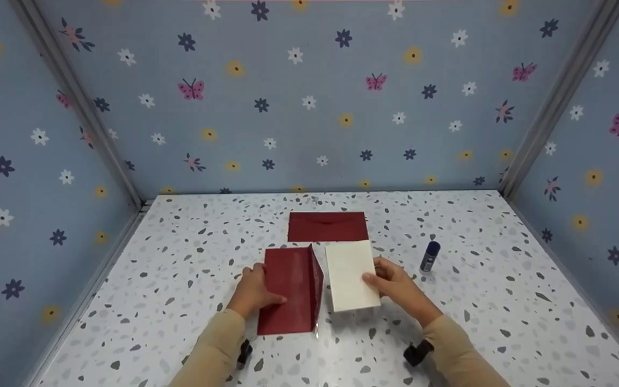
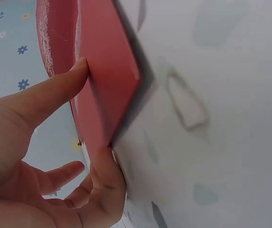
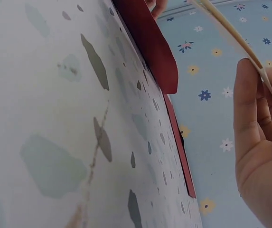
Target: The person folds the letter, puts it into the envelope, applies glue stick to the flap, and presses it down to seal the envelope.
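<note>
A red envelope (image 1: 288,290) lies on the table with its flap (image 1: 317,285) raised along the right side. My left hand (image 1: 253,293) grips its left edge, thumb on top and fingers at the border. In the left wrist view a whitish, rough strip runs along the flap (image 2: 50,38). My right hand (image 1: 398,285) pinches a cream folded card (image 1: 351,277) by its right edge, thumb on the front. The card is held above the table, just right of the flap and apart from it. In the right wrist view the card (image 3: 233,33) shows edge-on.
A second red envelope (image 1: 328,227) lies flat behind the card. To the right, a glue stick (image 1: 430,256) with a dark blue cap is on the speckled white table (image 1: 180,258). Flower-patterned walls (image 1: 309,97) enclose the back and both sides.
</note>
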The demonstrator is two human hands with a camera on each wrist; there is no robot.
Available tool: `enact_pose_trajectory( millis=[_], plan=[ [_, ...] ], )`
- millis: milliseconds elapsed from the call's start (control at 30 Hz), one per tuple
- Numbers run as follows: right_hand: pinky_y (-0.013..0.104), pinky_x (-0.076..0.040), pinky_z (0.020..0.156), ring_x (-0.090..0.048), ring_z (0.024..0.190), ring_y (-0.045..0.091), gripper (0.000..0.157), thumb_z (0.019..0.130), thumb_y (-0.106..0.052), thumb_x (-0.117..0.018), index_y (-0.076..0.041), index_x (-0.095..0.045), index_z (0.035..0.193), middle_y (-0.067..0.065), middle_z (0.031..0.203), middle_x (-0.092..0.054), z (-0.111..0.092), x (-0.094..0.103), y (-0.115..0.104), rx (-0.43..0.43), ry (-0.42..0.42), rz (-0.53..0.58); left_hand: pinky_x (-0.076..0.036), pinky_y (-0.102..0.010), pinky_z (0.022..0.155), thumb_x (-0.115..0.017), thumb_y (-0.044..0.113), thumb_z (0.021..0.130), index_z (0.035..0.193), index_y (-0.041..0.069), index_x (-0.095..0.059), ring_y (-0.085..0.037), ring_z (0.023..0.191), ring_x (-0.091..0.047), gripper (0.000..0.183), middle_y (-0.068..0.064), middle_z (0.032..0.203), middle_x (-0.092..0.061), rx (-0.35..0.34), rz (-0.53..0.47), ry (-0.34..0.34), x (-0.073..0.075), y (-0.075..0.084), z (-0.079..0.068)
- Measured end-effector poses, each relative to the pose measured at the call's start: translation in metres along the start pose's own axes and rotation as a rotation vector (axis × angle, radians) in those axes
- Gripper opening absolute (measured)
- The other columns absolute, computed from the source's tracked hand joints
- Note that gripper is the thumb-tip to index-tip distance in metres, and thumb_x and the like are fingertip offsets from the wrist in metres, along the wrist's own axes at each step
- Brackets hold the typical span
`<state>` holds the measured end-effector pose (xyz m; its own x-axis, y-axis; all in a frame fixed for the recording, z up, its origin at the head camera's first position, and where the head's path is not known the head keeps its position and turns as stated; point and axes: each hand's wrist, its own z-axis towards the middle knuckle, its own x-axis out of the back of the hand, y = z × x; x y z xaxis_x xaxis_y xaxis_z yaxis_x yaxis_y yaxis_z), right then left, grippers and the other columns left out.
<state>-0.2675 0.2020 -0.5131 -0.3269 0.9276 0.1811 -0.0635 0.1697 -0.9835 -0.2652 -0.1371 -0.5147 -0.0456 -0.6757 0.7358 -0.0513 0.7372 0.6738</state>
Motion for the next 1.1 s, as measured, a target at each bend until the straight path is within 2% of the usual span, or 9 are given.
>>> enact_pose_trajectory(
  millis=[267, 467, 700, 833, 967, 1100],
  plan=[
    [0.036, -0.057, 0.074, -0.066, 0.093, 0.025, 0.049, 0.097, -0.03, -0.068, -0.002, -0.054, 0.134, 0.014, 0.113, -0.068, -0.002, 0.0, 0.001, -0.018, 0.009, 0.009, -0.048, -0.051, 0.094, -0.096, 0.022, 0.064, 0.138, -0.008, -0.043, -0.034, 0.102, -0.056, 0.096, -0.025, 0.116, -0.05, 0.038, -0.06, -0.047, -0.001, -0.001, 0.005],
    [0.037, -0.056, 0.074, -0.066, 0.094, 0.026, 0.049, 0.097, -0.03, -0.068, -0.002, -0.054, 0.135, 0.014, 0.115, -0.067, -0.003, -0.001, -0.001, -0.025, 0.018, 0.005, -0.05, -0.048, 0.09, -0.095, 0.021, 0.064, 0.122, -0.011, -0.05, -0.029, 0.093, -0.059, 0.08, -0.016, 0.101, -0.062, 0.025, -0.106, -0.077, 0.0, -0.004, 0.005],
    [0.036, -0.054, 0.073, -0.063, 0.095, 0.024, 0.048, 0.101, -0.029, -0.062, -0.001, -0.051, 0.139, 0.012, 0.117, -0.065, -0.004, 0.0, -0.008, -0.021, 0.011, -0.005, -0.051, -0.046, 0.083, -0.095, 0.019, 0.062, 0.11, -0.006, -0.053, -0.026, 0.085, -0.057, 0.068, -0.012, 0.094, -0.06, -0.006, -0.155, -0.061, 0.0, -0.006, 0.005],
    [0.036, -0.055, 0.065, -0.065, 0.092, 0.028, 0.05, 0.103, -0.035, -0.057, -0.007, -0.044, 0.143, 0.016, 0.118, -0.063, -0.003, 0.003, -0.003, 0.005, -0.026, 0.032, -0.05, -0.044, 0.084, -0.093, 0.019, 0.067, 0.113, -0.003, -0.049, -0.024, 0.088, -0.058, 0.067, -0.012, 0.097, -0.061, -0.017, -0.202, -0.079, 0.001, -0.008, 0.002],
    [0.032, -0.053, 0.056, -0.067, 0.083, 0.029, 0.053, 0.105, -0.039, -0.053, -0.013, -0.037, 0.148, 0.019, 0.11, -0.064, -0.004, 0.004, -0.003, 0.01, -0.052, 0.067, -0.05, -0.042, 0.084, -0.087, 0.019, 0.076, 0.119, -0.002, -0.046, -0.023, 0.09, -0.061, 0.063, -0.013, 0.103, -0.062, -0.01, -0.306, -0.114, 0.001, -0.011, -0.004],
    [0.03, -0.052, 0.054, -0.066, 0.08, 0.028, 0.053, 0.104, -0.041, -0.053, -0.016, -0.037, 0.149, 0.019, 0.106, -0.064, -0.003, 0.005, -0.002, -0.003, -0.044, 0.066, -0.05, -0.046, 0.088, -0.081, 0.017, 0.083, 0.125, -0.004, -0.043, -0.027, 0.092, -0.065, 0.06, -0.017, 0.109, -0.062, -0.007, -0.396, -0.143, 0.001, -0.013, -0.008]
  ],
)
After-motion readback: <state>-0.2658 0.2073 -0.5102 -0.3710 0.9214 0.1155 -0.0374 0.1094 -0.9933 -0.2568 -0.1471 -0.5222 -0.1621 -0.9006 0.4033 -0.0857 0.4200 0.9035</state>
